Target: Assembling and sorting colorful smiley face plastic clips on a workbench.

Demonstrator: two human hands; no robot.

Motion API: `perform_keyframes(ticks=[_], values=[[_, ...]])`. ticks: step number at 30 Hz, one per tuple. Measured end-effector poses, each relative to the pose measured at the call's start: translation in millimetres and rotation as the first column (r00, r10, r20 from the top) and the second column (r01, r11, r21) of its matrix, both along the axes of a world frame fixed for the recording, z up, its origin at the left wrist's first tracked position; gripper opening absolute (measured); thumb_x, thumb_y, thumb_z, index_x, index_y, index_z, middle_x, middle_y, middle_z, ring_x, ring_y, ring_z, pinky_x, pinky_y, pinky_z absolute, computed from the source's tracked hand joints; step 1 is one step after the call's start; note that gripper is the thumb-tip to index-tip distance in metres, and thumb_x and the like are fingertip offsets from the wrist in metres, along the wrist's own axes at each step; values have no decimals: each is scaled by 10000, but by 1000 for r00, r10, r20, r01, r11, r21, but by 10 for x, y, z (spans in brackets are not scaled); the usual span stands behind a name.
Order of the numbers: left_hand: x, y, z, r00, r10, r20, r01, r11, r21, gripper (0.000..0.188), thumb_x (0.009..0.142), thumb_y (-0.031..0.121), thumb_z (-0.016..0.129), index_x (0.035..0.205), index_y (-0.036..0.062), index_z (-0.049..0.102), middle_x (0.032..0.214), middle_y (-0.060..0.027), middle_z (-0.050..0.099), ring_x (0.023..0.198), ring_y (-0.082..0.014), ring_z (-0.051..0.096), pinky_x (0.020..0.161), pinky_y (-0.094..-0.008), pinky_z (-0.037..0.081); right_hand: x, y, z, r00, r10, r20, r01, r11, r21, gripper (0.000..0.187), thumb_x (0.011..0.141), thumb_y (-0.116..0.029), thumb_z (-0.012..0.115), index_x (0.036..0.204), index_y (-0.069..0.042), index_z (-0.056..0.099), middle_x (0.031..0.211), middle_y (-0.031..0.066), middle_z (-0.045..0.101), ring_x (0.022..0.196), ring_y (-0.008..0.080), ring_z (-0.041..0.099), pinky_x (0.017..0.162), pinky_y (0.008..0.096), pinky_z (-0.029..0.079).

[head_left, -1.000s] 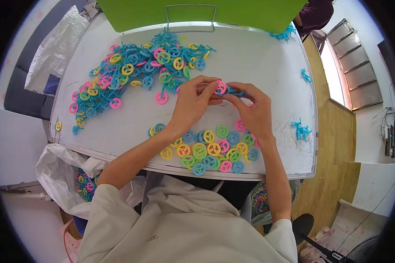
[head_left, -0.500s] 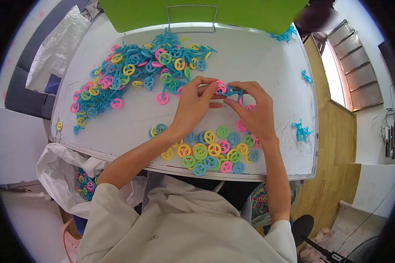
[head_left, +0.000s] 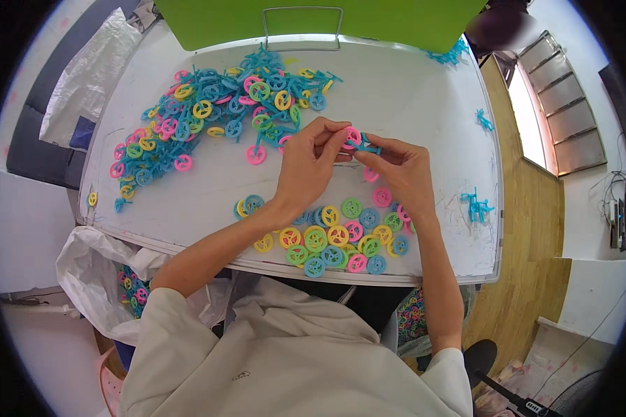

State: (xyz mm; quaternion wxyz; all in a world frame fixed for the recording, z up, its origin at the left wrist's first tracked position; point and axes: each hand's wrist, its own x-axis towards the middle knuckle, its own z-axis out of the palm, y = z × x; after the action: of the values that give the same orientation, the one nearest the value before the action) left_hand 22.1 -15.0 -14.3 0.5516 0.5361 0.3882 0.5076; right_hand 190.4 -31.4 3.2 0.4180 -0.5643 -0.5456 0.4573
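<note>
Above the table [head_left: 410,83], 2 hands [head_left: 355,167] grip a pink wheel [head_left: 352,136]

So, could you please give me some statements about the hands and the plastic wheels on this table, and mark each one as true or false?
1. Both hands meet on a pink wheel above the table. True: the left hand and the right hand pinch it together.
2. The near pile of wheels lies by the table's front edge. True.
3. The far pile of wheels holds only yellow wheels. False: blue, pink, green and yellow are mixed there.
4. The table is black. False: it is white.
5. A green box stands at the far edge. True.
</note>
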Motion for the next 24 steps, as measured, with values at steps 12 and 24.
perform_keyframes(ticks=[12,24], values=[[-27,-53,49,1000,-15,26,17,998,-60,212,958,102,516,1099,-43,580,947,-119,670,845,-165,666,757,-273,574,-4,-10,3,995,1,-95,-9,997,-81,315,780,-70,733,1074,25,671,840,50,682,701,49,567,616,186,459],[-60,34,53,995,-76,-59,73,997,-39,195,959,84,506,1074,-56,581,969,-102,644,881,-139,639,787,-269,560,-135,-50,-68,938,-235,255,84,867,490,288,704,-26,770,987,-37,715,902,65,686,734,119,590,664,250,478]])
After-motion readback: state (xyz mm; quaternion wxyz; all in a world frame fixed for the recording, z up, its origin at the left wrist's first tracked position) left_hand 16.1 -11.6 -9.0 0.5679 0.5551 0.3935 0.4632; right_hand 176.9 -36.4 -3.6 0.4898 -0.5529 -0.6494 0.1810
